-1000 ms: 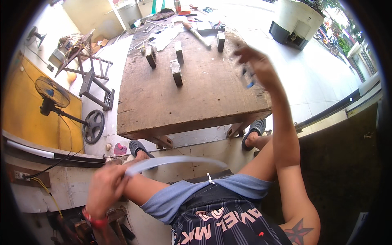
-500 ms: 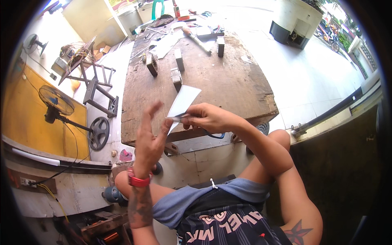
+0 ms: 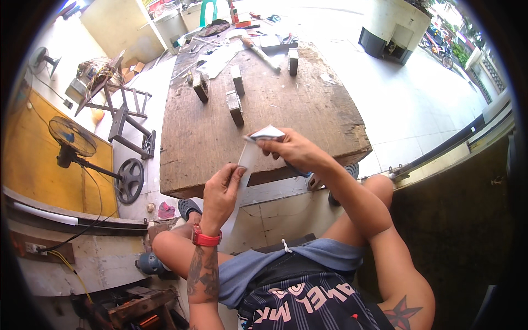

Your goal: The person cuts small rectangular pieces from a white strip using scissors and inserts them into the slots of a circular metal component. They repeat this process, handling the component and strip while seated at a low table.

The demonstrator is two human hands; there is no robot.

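Observation:
A thin white sheet [image 3: 247, 159] stretches between my hands above the near edge of the wooden table [image 3: 308, 126]. My left hand [image 3: 223, 190] pinches it between thumb and fingers, and its lower part hangs below, over my lap. My right hand [image 3: 289, 147] is closed at the upper end, where the sheet folds over the fingers. A blue loop handle [image 3: 301, 171] shows under that hand, partly hidden, and looks like part of a pair of scissors. Beyond my hands, several upright metal-faced blocks [image 3: 235, 108] stand on the tabletop.
At the table's far end lie a wooden-handled tool [image 3: 261, 55], white papers [image 3: 220, 63] and mixed small tools. A standing fan [image 3: 71, 140] and a dark metal frame [image 3: 129, 129] stand left of the table. A sliding gate rail [image 3: 440, 151] runs on the right.
My left hand has moved down and right and closed on the sheet. My right hand has shifted up and right. The sheet now hangs lower, its upper end folded over my right fingers.

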